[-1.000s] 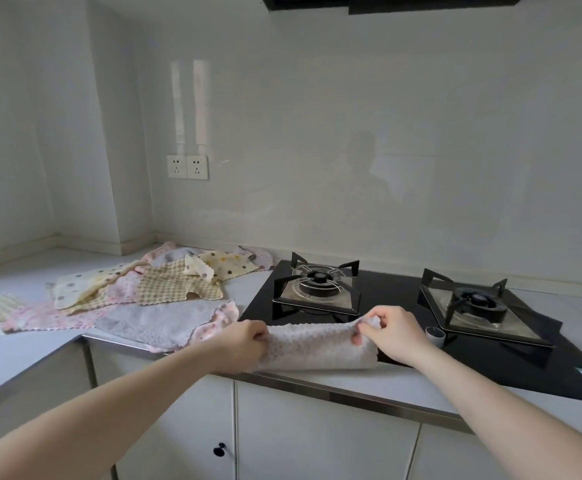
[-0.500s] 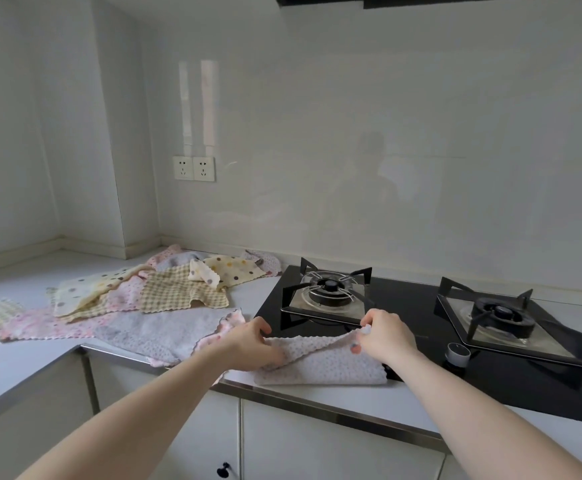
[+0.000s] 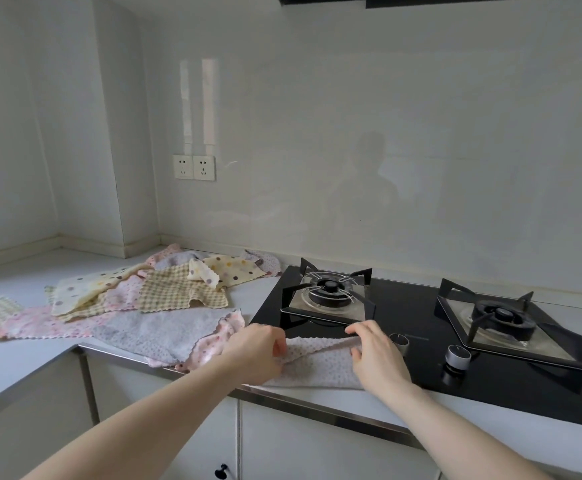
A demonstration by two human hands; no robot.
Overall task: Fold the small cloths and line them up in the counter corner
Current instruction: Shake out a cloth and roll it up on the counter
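Two hands on one pale dotted cloth (image 3: 320, 365) at worktop (image 3: 23, 368) front edge, beside hob (image 3: 404, 341). Left hand (image 3: 258, 351) grip pinched on cloth's left end; right hand (image 3: 372, 355) grip pinched on upper fold. Loose cloths (image 3: 151, 299) heaped in corner, unfolded.

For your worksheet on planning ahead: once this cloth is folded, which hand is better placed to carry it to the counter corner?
Probably the left hand. It grips the cloth on the side nearer the corner, beside the pile of unfolded cloths; the right hand is by the hob.
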